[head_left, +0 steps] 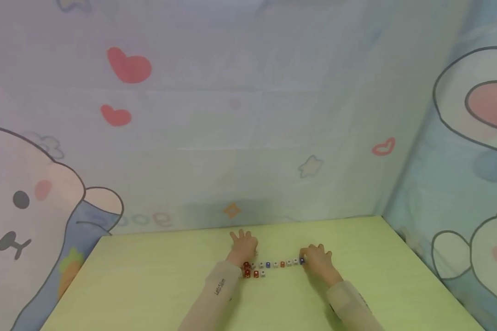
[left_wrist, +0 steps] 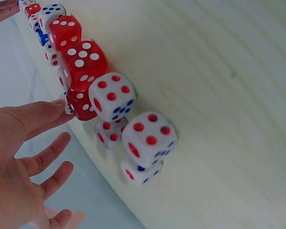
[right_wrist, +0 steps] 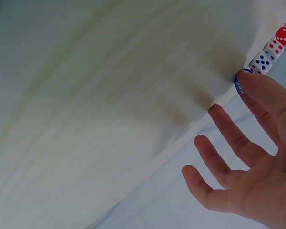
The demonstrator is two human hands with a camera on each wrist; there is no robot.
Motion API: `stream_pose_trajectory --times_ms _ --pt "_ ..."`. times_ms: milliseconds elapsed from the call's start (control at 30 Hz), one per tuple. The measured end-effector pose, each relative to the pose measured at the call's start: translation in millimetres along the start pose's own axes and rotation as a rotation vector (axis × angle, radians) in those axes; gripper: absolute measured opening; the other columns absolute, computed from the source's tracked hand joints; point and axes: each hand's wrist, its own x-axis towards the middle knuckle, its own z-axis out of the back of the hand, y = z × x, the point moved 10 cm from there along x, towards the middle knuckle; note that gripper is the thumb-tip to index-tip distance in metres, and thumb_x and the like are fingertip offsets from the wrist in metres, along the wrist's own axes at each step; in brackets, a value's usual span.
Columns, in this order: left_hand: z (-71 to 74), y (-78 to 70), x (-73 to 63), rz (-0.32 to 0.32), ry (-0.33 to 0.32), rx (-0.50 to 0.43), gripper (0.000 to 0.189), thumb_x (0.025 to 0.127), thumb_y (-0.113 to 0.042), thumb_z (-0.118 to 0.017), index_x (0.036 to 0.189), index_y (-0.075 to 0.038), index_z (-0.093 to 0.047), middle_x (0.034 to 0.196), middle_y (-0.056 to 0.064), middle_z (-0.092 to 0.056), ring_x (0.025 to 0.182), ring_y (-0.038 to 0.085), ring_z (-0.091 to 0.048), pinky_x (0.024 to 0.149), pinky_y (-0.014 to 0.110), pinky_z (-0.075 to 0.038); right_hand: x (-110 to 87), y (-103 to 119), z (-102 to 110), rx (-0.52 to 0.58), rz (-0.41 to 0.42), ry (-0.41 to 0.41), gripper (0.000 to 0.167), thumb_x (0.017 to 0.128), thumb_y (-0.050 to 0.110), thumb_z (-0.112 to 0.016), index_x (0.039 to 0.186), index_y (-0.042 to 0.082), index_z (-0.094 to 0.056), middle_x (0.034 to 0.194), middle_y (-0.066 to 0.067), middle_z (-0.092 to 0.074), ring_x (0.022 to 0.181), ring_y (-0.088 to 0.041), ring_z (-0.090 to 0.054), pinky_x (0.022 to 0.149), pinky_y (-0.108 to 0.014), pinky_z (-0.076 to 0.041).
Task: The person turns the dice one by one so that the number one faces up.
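Dice stand in two rows on the yellow-green table; the back row is longer. My right hand (head_left: 320, 261) is at the back row's right end, its thumb and index finger pinching a blue die (right_wrist: 240, 86); the other fingers are spread. Beside that blue die is a white die (right_wrist: 260, 63). At the rows' left end, my left hand (left_wrist: 26, 157) pinches a white die (left_wrist: 68, 106) with thumb and index finger, mostly hidden behind a red die (left_wrist: 81, 104). Nearer the left wrist camera are a larger-looking red die (left_wrist: 84, 64) and white dice (left_wrist: 112, 97).
The table (head_left: 149, 276) extends to both sides of the dice and toward the person. Its far edge meets a cloth backdrop (head_left: 240, 115) printed with hearts and stars. Another printed cloth panel (head_left: 451, 193) borders the right side.
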Motion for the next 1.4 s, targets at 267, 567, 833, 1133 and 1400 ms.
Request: stream_pose_trajectory --times_ms 267,567,833,1133,1400 --pt "-1.2 -0.6 -2.5 -0.015 0.019 -0.003 0.007 0.081 -0.015 -0.062 0.076 -0.01 -0.064 0.088 0.011 -0.057 0.099 0.035 -0.048 0.09 0.063 -0.027 -0.3 1.4 2.6 0.007 -0.004 0.002 0.015 0.07 0.007 -0.07 0.081 0.015 -0.064 0.088 -0.01 -0.059 0.084 -0.031 -0.045 0.073 -0.064 -0.036" --pt "-4.4 6.6 -4.2 -0.02 0.033 -0.002 0.014 0.077 0.001 -0.061 0.07 -0.011 -0.06 0.088 0.01 -0.056 0.101 0.035 -0.046 0.092 0.065 -0.025 -0.2 2.0 2.9 0.01 -0.008 -0.001 0.015 0.071 0.007 -0.07 0.081 0.015 -0.064 0.086 -0.008 -0.059 0.081 -0.028 -0.044 0.069 -0.055 -0.037" --pt "-7.5 18.0 -2.3 0.005 0.015 0.005 0.017 0.072 0.005 -0.062 0.066 -0.011 -0.059 0.089 0.011 -0.055 0.101 0.036 -0.045 0.091 0.066 -0.025 -0.5 1.2 1.9 0.008 -0.009 -0.001 0.014 0.071 0.007 -0.07 0.08 0.015 -0.064 0.085 -0.008 -0.058 0.08 -0.028 -0.043 0.068 -0.054 -0.037" --pt "-5.1 16.9 0.6 -0.035 -0.022 -0.094 0.038 0.078 0.004 -0.058 0.104 -0.022 -0.066 0.106 0.013 -0.056 0.106 0.035 -0.043 0.092 0.066 -0.021 -2.0 2.6 3.1 0.015 -0.012 0.004 0.014 0.071 0.007 -0.07 0.081 0.015 -0.064 0.086 -0.008 -0.058 0.081 -0.027 -0.043 0.067 -0.05 -0.036" --pt "1.1 -1.6 5.9 -0.118 -0.134 0.084 0.015 0.078 -0.012 -0.063 0.082 -0.023 -0.072 0.1 0.009 -0.058 0.109 0.034 -0.045 0.093 0.064 -0.025 -2.8 2.9 5.4 0.021 -0.017 0.005 0.014 0.072 0.007 -0.07 0.082 0.014 -0.064 0.087 -0.008 -0.058 0.082 -0.028 -0.043 0.067 -0.051 -0.036"
